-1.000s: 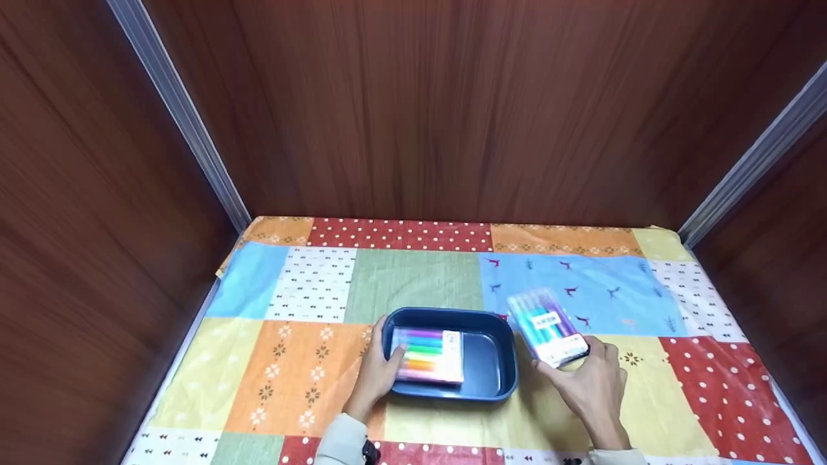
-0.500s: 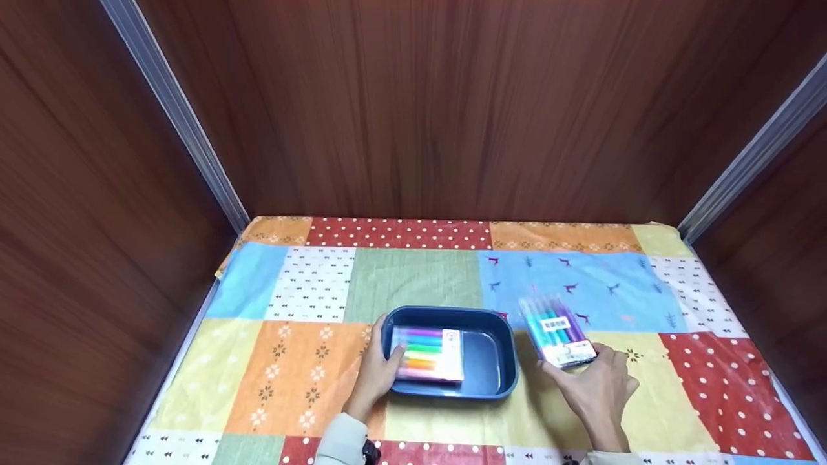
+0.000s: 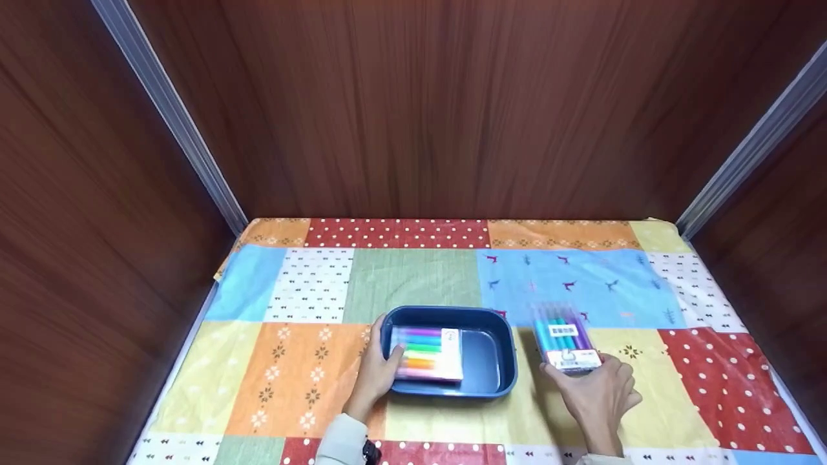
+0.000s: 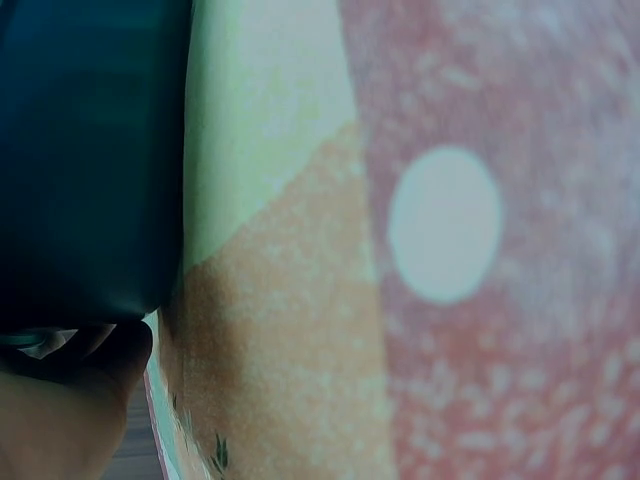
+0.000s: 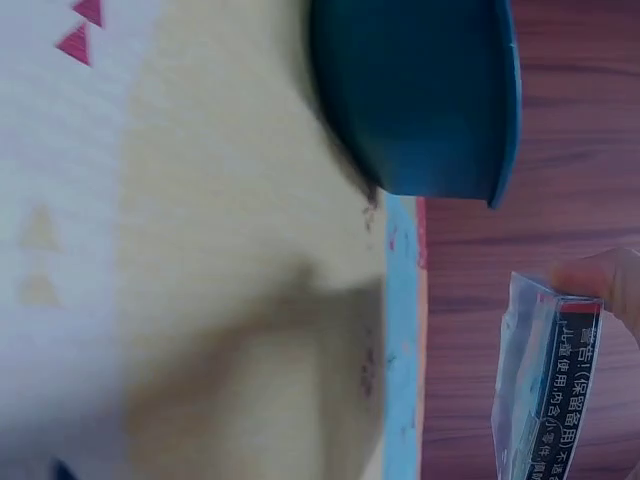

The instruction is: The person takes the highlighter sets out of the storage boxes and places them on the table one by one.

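Note:
A dark blue rectangular bin [image 3: 490, 361] stands on the tablecloth before me. My left hand [image 3: 376, 368] grips its left end, thumb over the rim and fingers outside. Inside, toward the left, lies a clear pack of rainbow-coloured markers [image 3: 423, 354], its white label to the right. Right of the bin, my right hand [image 3: 597, 391] pinches a second marker pack [image 3: 563, 332] by its labelled lower end, showing teal, blue and purple pens. In the right wrist view this pack's black printed end [image 5: 565, 390] is raised over the cloth. The left wrist view shows mostly the bin's outer wall [image 4: 90, 150].
A patchwork tablecloth [image 3: 413, 278] covers the table. Wood-grain panels [image 3: 439, 110] rise at the back and both sides, with metal strips [image 3: 187, 135] along their corners. A dark band [image 3: 370, 452] sits on the left wrist.
My right hand has shifted slightly right and toward me, turning the held marker pack more upright in the head view. The left hand, the bin and the pack inside stay in place.

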Motion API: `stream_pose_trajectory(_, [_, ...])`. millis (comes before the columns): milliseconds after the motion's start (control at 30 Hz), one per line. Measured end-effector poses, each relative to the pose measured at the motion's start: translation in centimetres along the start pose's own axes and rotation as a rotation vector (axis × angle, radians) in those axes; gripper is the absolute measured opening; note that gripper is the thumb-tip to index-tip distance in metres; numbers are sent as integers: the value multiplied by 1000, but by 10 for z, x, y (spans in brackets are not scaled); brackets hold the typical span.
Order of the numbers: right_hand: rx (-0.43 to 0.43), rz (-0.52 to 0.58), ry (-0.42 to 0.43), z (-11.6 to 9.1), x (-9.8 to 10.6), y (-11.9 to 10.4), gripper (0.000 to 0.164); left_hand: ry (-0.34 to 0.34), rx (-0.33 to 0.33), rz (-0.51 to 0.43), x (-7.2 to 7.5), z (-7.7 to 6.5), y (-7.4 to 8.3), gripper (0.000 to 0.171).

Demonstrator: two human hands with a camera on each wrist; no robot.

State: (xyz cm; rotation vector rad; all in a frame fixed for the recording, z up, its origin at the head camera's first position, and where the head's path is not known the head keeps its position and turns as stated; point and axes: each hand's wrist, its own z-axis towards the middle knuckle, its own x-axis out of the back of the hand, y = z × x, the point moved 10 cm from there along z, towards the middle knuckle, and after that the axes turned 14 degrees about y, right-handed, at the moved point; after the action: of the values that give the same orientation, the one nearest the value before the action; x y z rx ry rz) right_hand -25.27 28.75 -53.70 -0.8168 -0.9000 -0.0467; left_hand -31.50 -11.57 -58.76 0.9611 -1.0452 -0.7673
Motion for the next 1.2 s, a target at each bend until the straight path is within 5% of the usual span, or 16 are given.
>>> stream_pose_trajectory(1200, [-115, -135, -83, -28, -35, 24, 99, -8, 3, -2, 0, -1, -1, 66])
